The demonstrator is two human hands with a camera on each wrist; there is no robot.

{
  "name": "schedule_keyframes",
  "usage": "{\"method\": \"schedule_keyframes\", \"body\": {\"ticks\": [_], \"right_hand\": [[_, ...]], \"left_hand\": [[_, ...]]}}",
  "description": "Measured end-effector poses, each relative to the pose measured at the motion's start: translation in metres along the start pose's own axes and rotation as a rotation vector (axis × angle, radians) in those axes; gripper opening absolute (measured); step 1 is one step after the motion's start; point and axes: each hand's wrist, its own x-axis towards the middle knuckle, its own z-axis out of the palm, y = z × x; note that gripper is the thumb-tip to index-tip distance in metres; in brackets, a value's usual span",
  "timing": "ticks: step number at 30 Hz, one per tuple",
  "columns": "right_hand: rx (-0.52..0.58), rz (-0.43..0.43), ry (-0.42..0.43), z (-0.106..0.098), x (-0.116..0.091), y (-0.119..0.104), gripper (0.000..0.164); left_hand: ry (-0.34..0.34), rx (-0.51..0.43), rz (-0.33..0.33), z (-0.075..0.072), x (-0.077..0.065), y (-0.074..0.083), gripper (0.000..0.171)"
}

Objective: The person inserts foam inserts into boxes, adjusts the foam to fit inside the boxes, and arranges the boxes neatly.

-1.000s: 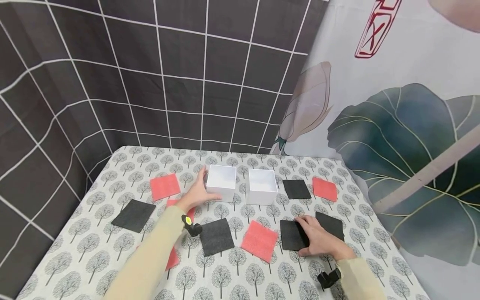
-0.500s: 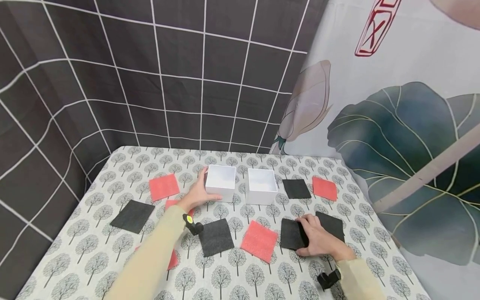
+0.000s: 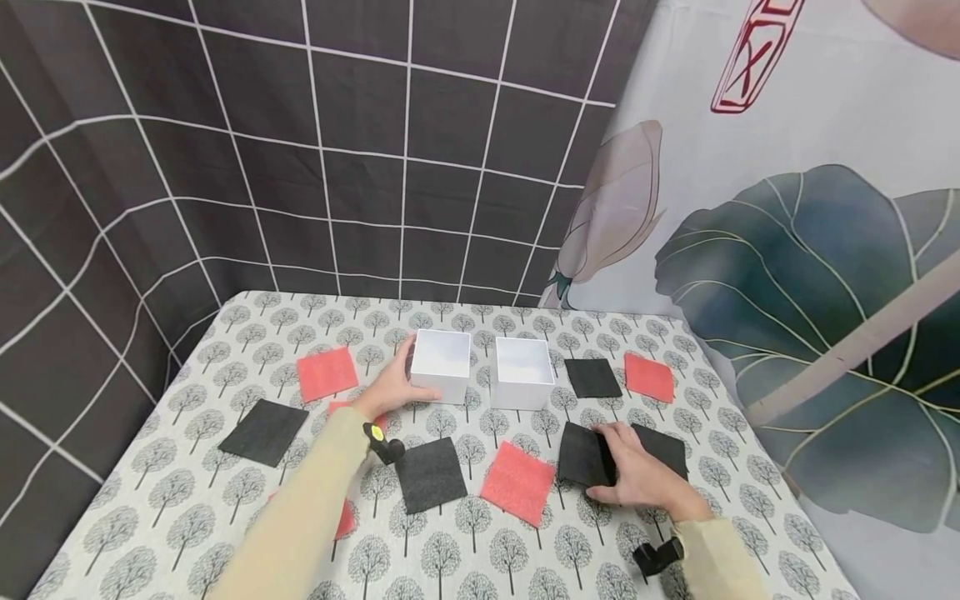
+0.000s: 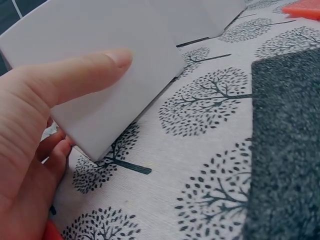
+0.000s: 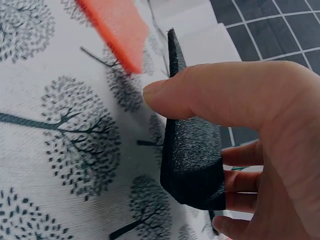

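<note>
My left hand (image 3: 393, 387) holds the left open-topped white box (image 3: 453, 390) by its side, the thumb lying across the front wall. In the left wrist view, the remaining fingers are partly hidden behind the box (image 4: 145, 65). My right hand (image 3: 637, 473) pinches a black cloth square (image 3: 580, 457) between thumb and fingers. The right wrist view shows that black cloth square (image 5: 195, 160) bent and raised at one side off the tablecloth. Just beyond the right hand lies another black cloth square (image 3: 666, 450), partly covered by the hand.
A second white box (image 3: 522, 396) stands right of the held one. Red cloth squares (image 3: 519, 483) and black ones (image 3: 432, 475) lie spread over the tree-print tablecloth (image 3: 442, 554). A dark checked curtain (image 3: 367, 183) hangs behind, a lotus-print curtain (image 3: 810, 275) at the right.
The black cloth square in my right hand has lifted and bent slightly, and the right fingers have shifted a little. My left hand stays on the white box.
</note>
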Motion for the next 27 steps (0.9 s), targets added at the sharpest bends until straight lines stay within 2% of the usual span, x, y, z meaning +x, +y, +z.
{"method": "schedule_keyframes", "body": {"ticks": [4, 14, 19, 27], "right_hand": [[0.009, 0.003, 0.014, -0.008, 0.001, -0.006, 0.091], [0.041, -0.096, 0.068, -0.027, 0.015, -0.027, 0.090], [0.036, -0.154, 0.086, -0.029, 0.024, -0.036, 0.088], [0.053, -0.192, 0.106, -0.029, 0.038, -0.042, 0.087]], "left_hand": [[-0.023, -0.021, 0.008, -0.002, 0.001, 0.001, 0.120], [-0.056, -0.012, -0.026, -0.004, 0.001, 0.007, 0.121], [-0.063, -0.015, -0.036, -0.005, 0.002, 0.005, 0.123], [-0.107, -0.072, -0.038, -0.007, 0.006, 0.003, 0.121]]}}
